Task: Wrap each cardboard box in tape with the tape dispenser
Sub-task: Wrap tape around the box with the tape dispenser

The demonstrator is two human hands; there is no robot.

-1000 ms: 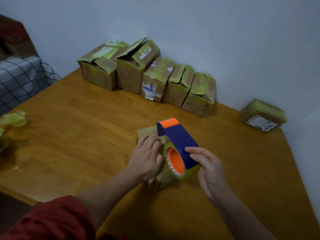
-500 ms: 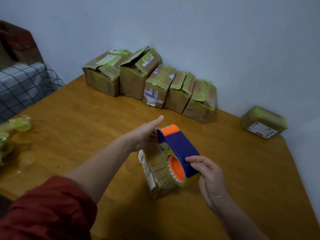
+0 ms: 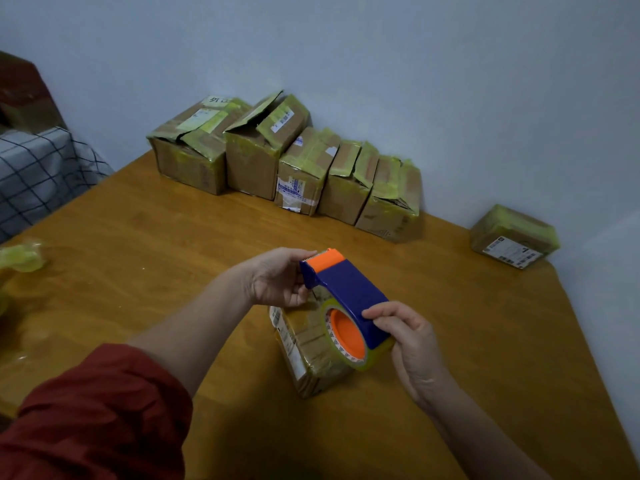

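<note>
Head view. A cardboard box (image 3: pixel 310 351), already banded in yellowish tape, lies on the wooden counter (image 3: pixel 138 258) about midway between its left and right edges. The tape dispenser (image 3: pixel 349 292), blue with an orange cutter head, is held over the box, its tape roll (image 3: pixel 372 362) against the box's right side. The right hand (image 3: pixel 412 344) holds the dispenser's rear; its grip is curled over the blue housing above the roll. The left hand (image 3: pixel 277 280) meets the dispenser's front end; its grip closes there, fingers behind the orange head and thumb below it. Whether tape lies between them cannot be told. Five taped boxes (image 3: pixel 294 168) stand in a row along the far edge, against the wall. A single taped box (image 3: pixel 514 237) lies at the far right corner. Crumpled tape (image 3: pixel 22 254) lies at the left edge.
</note>
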